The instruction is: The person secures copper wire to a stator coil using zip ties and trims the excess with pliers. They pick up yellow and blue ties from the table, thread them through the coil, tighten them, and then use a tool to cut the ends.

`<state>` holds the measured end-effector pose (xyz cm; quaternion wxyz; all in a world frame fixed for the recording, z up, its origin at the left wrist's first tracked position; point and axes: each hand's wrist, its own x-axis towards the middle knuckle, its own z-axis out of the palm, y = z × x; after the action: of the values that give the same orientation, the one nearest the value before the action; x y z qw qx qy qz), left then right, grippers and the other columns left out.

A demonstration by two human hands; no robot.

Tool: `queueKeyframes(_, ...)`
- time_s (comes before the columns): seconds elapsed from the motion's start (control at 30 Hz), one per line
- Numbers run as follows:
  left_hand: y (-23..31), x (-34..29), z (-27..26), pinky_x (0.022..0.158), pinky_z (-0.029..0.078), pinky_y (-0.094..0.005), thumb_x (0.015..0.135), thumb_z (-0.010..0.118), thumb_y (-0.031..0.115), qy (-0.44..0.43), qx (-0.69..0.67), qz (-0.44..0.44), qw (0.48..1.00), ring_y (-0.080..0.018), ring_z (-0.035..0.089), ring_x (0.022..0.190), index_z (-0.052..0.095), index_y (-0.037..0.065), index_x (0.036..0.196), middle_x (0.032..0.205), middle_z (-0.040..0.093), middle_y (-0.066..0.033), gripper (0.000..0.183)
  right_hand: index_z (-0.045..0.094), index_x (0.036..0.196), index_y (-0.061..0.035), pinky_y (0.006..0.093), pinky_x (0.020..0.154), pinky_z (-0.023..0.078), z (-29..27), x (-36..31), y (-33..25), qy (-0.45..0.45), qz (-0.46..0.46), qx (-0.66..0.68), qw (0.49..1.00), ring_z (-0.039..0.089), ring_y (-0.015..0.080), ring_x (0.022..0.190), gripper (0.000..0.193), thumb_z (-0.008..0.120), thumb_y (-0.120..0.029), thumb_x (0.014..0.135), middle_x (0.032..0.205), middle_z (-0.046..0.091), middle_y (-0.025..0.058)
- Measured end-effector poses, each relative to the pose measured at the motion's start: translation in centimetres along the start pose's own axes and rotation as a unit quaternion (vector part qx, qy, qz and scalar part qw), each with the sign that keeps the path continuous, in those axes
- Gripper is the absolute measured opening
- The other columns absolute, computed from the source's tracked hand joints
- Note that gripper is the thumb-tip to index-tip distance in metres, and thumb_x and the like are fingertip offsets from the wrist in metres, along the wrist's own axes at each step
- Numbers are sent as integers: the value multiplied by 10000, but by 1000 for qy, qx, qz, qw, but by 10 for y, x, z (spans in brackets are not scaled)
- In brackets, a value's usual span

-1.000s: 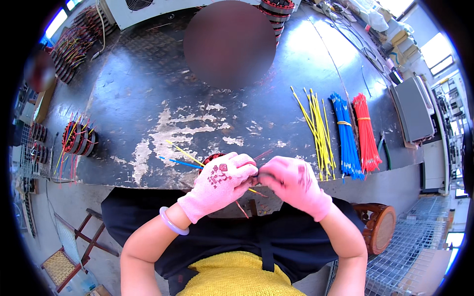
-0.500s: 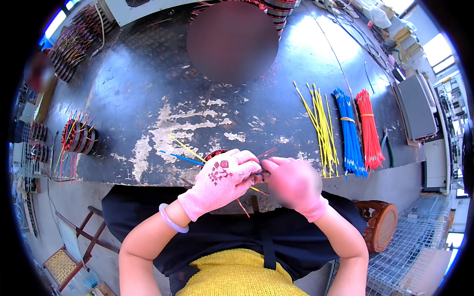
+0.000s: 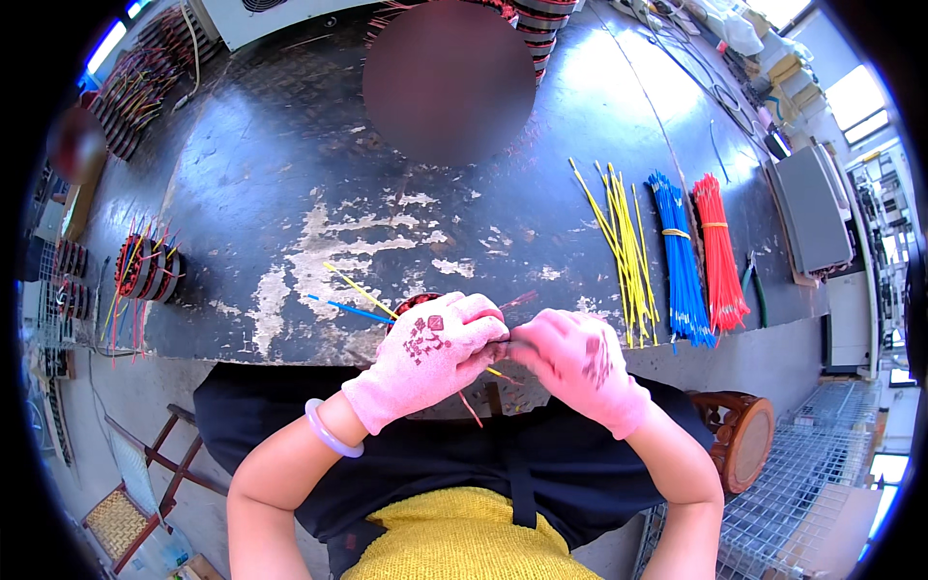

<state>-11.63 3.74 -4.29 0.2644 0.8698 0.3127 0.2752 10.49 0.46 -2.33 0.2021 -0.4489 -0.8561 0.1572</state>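
At a dark worktop [image 3: 261, 193] with pale worn patches, close up to its near edge.
Has a banded blue bundle [image 3: 684, 261] and a banded red bundle [image 3: 718, 256] of wire lying side by side well to the right, with loose yellow wires [image 3: 633, 261] just left of the blue. Holds the pink-gloved left hand [image 3: 432, 350] and pink-gloved right hand [image 3: 582, 365] at the near edge, fingers curled in, tips meeting; cannot tell how tightly closed either grip, or on what. Has a stack of rings [image 3: 148, 271], bristling with coloured wires, far to the left. Covers most of a wire-wound ring [image 3: 420, 301] with the left hand. Shows a blue wire [image 3: 350, 309] and a yellow wire [image 3: 356, 289] poking out leftward from under that hand.
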Motion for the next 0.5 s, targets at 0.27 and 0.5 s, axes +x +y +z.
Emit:
queueKeyframes(0.27,-2,-4,1,787,548,-385,783,761,79,-1,-3,-10,1000,-268,658,898,674,84,919,984,669,-43,161,664,973,-93,302,637,501,-2,-2,-13,26,242,157,957,630,153,654,219,763,-270,888,821,668,49)
queueKeyframes(0.5,0,0,-1,784,550,-390,800,740,81,-17,1,-12,1000,-266,657,900,673,87,934,1000,664,-38,150,670,967,-86,248,623,495,8,-5,-11,-41,267,230,935,623,91,682,192,709,-272,936,834,661,18)
